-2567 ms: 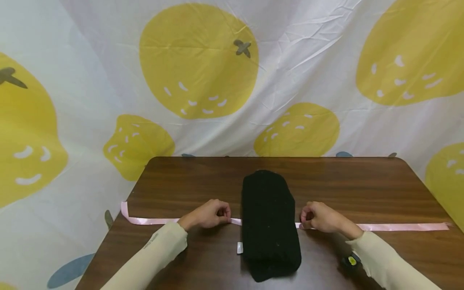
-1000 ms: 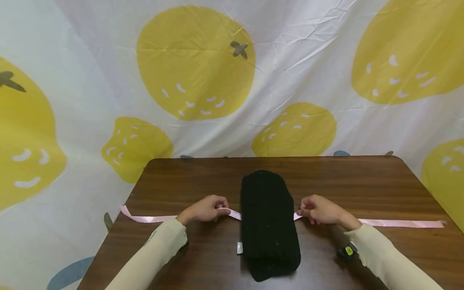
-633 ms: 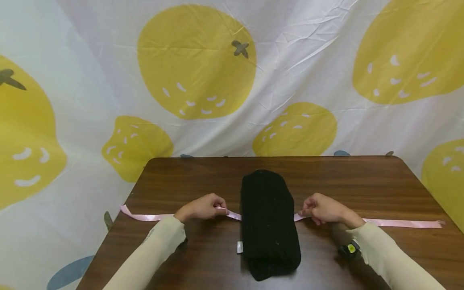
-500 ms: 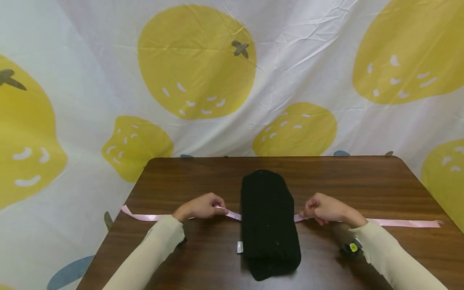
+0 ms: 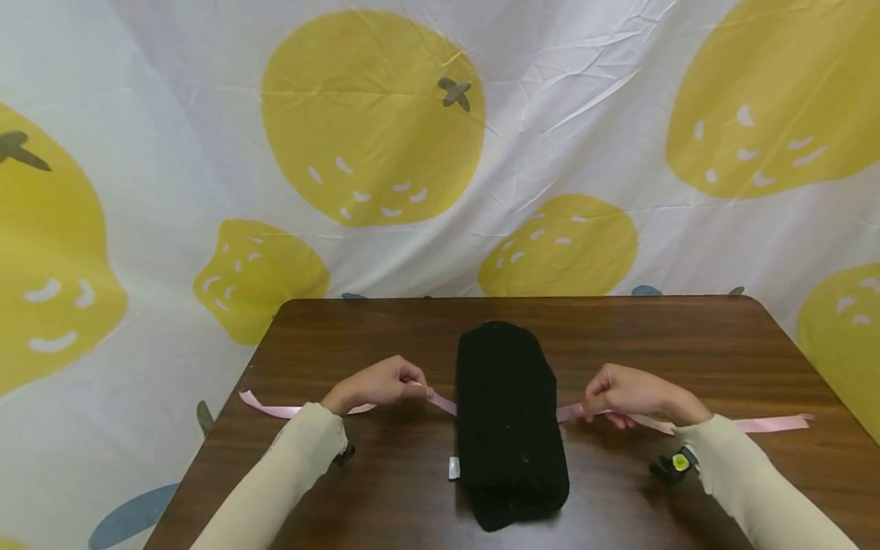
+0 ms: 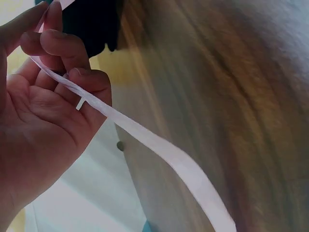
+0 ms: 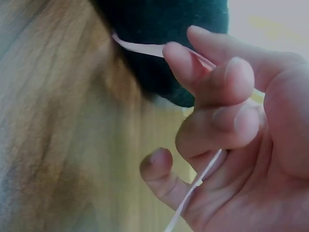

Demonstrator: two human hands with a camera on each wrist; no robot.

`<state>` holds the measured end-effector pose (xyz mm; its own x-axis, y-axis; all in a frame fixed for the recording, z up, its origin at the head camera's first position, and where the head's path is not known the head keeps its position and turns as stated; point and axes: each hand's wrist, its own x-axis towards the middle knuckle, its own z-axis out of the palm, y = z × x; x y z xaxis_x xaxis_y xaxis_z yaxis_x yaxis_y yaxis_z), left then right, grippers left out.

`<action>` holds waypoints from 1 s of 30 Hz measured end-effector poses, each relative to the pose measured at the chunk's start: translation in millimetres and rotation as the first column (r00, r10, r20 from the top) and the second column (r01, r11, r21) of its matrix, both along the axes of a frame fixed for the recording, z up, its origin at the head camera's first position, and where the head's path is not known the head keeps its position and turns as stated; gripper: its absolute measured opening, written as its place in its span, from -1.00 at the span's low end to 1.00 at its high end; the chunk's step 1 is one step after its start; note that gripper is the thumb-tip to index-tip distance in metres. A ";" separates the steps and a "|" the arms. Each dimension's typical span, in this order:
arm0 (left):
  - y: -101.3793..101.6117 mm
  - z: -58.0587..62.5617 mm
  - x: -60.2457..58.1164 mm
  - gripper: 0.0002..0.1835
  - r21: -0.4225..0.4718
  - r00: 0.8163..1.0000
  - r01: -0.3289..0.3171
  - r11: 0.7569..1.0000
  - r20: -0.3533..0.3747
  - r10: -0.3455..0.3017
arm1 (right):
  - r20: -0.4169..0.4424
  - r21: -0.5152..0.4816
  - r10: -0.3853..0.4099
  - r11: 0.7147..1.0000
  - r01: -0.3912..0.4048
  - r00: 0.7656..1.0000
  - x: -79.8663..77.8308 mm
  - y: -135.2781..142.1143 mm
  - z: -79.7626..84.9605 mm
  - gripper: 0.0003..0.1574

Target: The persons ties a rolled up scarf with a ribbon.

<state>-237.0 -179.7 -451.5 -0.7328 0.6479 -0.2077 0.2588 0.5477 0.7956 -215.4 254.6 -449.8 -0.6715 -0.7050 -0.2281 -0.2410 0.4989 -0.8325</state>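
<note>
I have a pale pink satin ribbon [image 5: 443, 403] pinched on both sides of a black oblong fabric bundle [image 5: 512, 420], which lies lengthwise in the middle of the desk. The ribbon meets the bundle at its left and right sides; the stretch between is hidden by the bundle itself.

The thumb and fingertips of my left hand [image 5: 381, 382] are closed together on the ribbon near the bundle's left side. From there it runs back past my palm and down towards the desk, and its loose left end bends upward near the desk's edge. My right hand [image 5: 639, 393] likewise pinches the ribbon, just beside the bundle's right side, the other fingers curled and the little finger standing apart. The ribbon trails on under my wrist to a frayed end at the right.

A small whitish tag [image 5: 454, 468] sticks out from the bundle's lower left side. Beneath everything is the dark brown wood-grain desk [image 5: 399, 473]. My cream long sleeves [image 5: 289, 458] reach the wrists, with a small black device [image 5: 670, 467] under the right one. Behind the desk hangs a white cloth printed with big yellow lemons [image 5: 172, 191], creased at the upper right.
</note>
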 end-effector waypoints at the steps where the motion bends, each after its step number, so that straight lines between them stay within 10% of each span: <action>1: 0.1 1.1 -0.4 -0.73 0.008 1.000 -0.002 1.000 -0.006 0.002 | 0.011 -0.004 0.008 1.000 -0.008 1.000 0.4 0.1 1.0 -0.66; 8: 0.9 6.3 0.1 -0.69 0.058 1.000 -0.009 0.998 0.014 0.008 | 0.136 -0.024 0.047 0.999 -0.045 0.990 5.1 0.4 7.1 -0.60; 30: 0.2 19.1 3.8 -0.65 0.148 0.998 -0.030 0.989 0.057 0.022 | 0.071 -0.201 0.146 0.971 -0.130 0.987 -1.8 0.0 19.6 -0.63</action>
